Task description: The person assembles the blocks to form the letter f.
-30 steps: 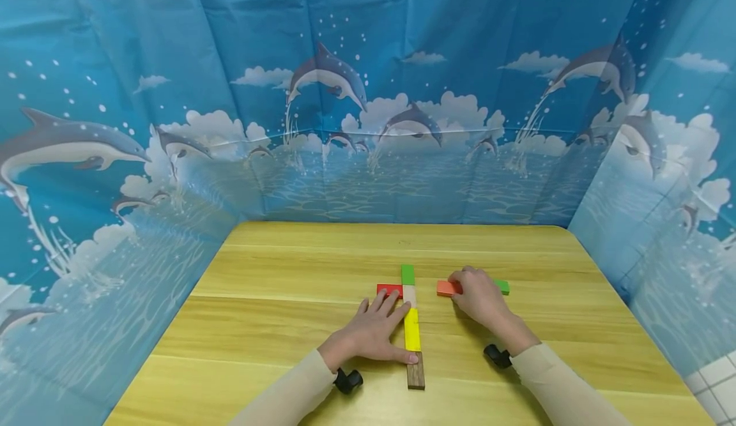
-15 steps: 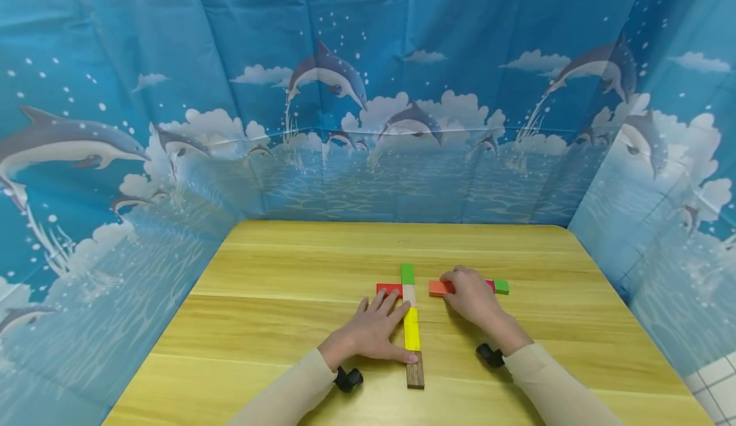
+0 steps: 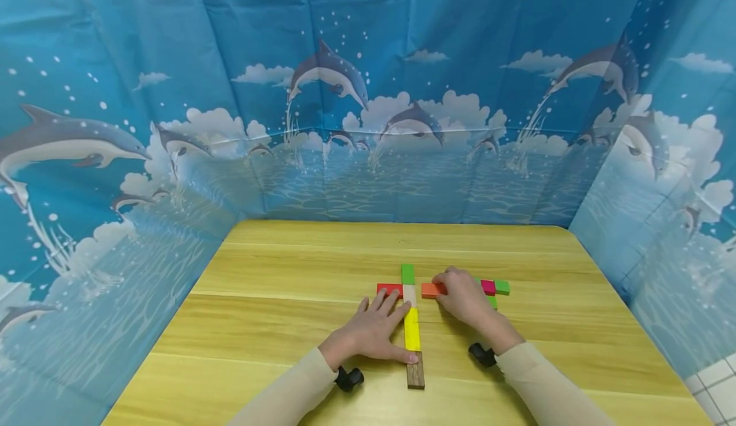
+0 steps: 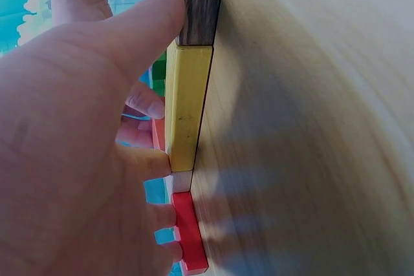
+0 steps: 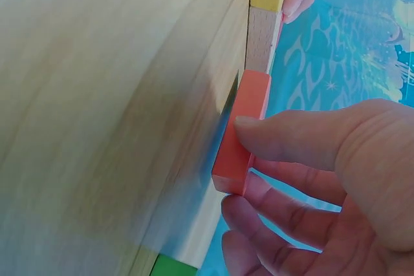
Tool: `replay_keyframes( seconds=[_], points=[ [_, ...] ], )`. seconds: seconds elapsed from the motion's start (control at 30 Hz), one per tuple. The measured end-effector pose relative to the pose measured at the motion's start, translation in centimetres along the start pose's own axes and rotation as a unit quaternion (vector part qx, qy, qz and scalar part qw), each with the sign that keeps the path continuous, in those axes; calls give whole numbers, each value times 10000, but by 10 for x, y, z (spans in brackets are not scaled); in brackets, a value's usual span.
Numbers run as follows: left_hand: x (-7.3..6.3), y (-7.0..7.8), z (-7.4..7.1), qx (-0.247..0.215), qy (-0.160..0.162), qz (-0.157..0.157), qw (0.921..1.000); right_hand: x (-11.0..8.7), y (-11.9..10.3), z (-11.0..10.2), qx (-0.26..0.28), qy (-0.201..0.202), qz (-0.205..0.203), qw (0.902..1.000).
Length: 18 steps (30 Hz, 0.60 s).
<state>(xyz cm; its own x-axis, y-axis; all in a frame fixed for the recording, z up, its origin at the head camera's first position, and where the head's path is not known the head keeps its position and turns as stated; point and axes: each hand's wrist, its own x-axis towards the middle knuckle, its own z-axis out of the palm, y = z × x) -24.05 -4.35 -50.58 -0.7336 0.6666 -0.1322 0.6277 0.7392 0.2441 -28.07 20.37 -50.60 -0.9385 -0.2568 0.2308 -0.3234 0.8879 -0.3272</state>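
Plainly, the right hand [image 3: 463, 294] pinches 1 orange block [image 5: 250, 98]

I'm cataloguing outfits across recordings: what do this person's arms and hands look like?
The long, plain cream cloth left sleeve and matching right sleeve show no markings. A small, rounded black device sits near the left hand, another black device near the right hand. Both hands are bare: no gloves or rings show.
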Motion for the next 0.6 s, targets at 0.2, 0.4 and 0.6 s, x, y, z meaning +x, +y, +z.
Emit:
replay_keyframes(
  seconds=[0.2, 0.4, 0.6],
  points=[
    [0, -1, 1, -9, -38, -27, 10000, 3, -5, 1, 3, -154, -71, 9999],
    [1, -2, 2, 42, -17, -30, 10000, 3, -8, 4, 28, -206, -99, 9997],
    [1, -1, 2, 134, -24, -69, 9999, 4, -9, 6, 90, -151, -108, 9998]
  ],
)
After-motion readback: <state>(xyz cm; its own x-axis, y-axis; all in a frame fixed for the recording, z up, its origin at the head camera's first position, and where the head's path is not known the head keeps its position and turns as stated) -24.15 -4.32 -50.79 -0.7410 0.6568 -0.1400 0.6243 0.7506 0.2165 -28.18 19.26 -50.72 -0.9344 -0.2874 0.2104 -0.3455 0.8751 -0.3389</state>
